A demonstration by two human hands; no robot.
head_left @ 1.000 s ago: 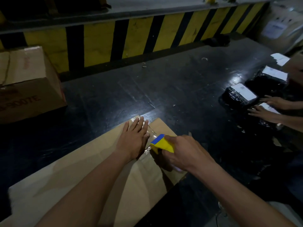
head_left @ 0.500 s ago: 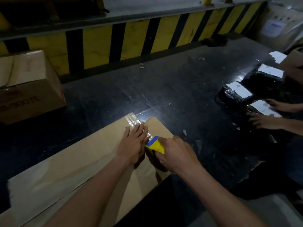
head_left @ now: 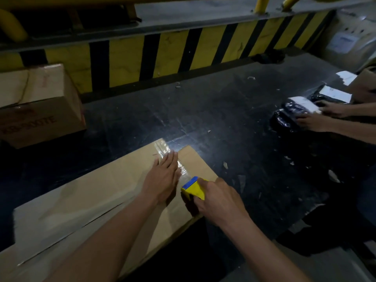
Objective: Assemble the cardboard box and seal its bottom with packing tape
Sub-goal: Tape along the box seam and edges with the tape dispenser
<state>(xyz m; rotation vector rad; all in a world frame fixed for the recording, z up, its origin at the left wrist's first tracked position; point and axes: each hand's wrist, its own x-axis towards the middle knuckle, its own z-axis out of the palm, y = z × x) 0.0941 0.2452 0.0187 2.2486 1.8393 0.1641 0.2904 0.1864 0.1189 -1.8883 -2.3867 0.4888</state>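
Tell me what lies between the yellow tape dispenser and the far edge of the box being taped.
In the head view, clear tape and the flat left hand lie between the dispenser and that edge.

Dark table (head_left: 213,110) open between brown carton (head_left: 40,106) and black parcels (head_left: 293,112).

You've got a tan box (head_left: 97,192), clear glossy tape (head_left: 162,146), a yellow dispenser (head_left: 193,189) with blue edge, a black floor (head_left: 213,110), a yellow-black striped barrier (head_left: 162,55), black parcels (head_left: 289,115) with white labels.
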